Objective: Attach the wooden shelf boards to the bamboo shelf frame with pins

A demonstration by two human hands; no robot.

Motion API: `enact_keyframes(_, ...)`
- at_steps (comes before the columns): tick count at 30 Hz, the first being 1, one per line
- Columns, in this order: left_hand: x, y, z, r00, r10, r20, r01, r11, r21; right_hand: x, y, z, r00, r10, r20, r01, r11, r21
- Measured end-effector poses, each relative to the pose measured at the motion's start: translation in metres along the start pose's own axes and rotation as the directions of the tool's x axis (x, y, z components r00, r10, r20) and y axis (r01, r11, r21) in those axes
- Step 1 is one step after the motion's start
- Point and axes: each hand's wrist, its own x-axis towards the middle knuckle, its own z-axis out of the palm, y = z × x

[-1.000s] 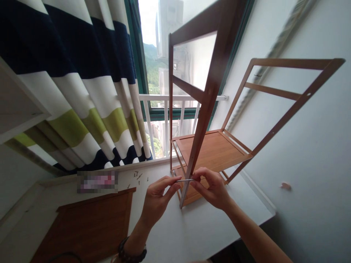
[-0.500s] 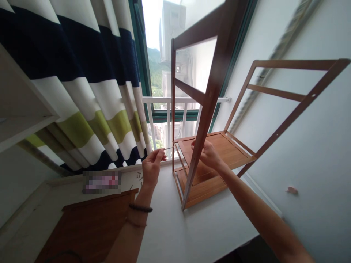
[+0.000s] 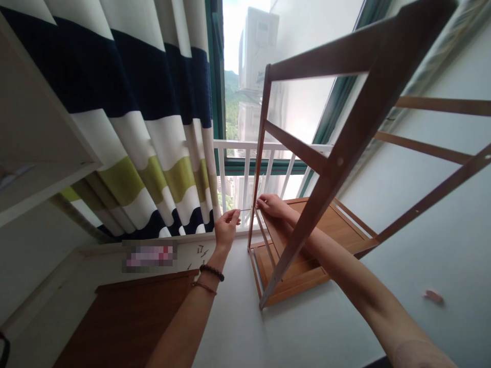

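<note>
My left hand [image 3: 226, 227] pinches a thin metal rod, which looks like a hex key [image 3: 245, 209], with its tip at the outer face of the rack's far left post [image 3: 258, 168]. On the inner side of that post, my right hand [image 3: 271, 205] has its fingers closed at the joint by the shelf; what they pinch is hidden. My right forearm passes behind the near post [image 3: 326, 194] and over the shelf [image 3: 337, 222]. The brown wooden rack stands on the white surface, its upper frames rising above the shelf.
Several small screws [image 3: 201, 250] lie on the white ledge beside a blurred pink packet [image 3: 149, 256]. A brown wooden panel [image 3: 134, 317] lies at the lower left. Striped curtains [image 3: 153, 128] hang at the left, and a white railing [image 3: 233, 148] crosses the window.
My right hand has moved left, from behind the near post to the inner side of the far left post. The view has shifted, and the rack appears farther right. The left hand still holds the rod.
</note>
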Motion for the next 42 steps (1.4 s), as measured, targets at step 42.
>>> enact_keyframes(42, 0.012, -0.003, 0.005, 0.945, -0.241, 0.224, 0.319, 0.837, -0.445, 0.01, 0.013, 0.018, 0.995, 0.055, 0.083, -0.037, 0.979, -0.202)
